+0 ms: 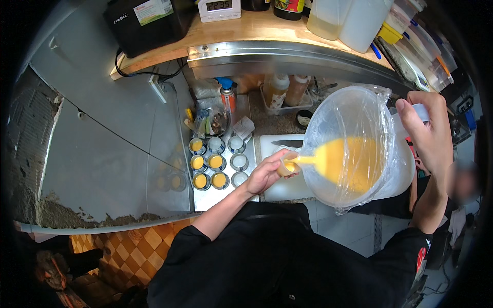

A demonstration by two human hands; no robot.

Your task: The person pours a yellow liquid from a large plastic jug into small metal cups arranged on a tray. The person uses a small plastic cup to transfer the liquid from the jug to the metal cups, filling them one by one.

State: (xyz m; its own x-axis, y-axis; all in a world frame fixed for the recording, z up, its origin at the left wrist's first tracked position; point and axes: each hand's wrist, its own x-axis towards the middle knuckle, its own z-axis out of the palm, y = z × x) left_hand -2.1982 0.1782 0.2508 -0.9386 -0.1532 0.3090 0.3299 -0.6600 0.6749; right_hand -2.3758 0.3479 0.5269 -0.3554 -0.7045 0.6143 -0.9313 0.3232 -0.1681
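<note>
My right hand (431, 131) grips the handle of a large translucent plastic pitcher (319, 111), which is tilted, with clear plastic wrap stretched over part of its mouth. Yellow liquid (350, 163) runs from its spout into a small translucent cup (287, 165). That cup is held in my left hand (265, 175). Left of it, small round cups stand in rows on a metal surface (206, 200). Several hold yellow liquid, such as one cup (220, 180) in the front row; others, like the cup (239, 161) in the right column, show no yellow.
A white cutting board (277, 190) with a knife (287, 143) lies partly beneath the pitcher. Behind are a blow torch (228, 96), a plastic bin (285, 111) of bottles and a small black bowl (304, 118). A wooden shelf (246, 32) overhangs. Another person (420, 165) is at the right.
</note>
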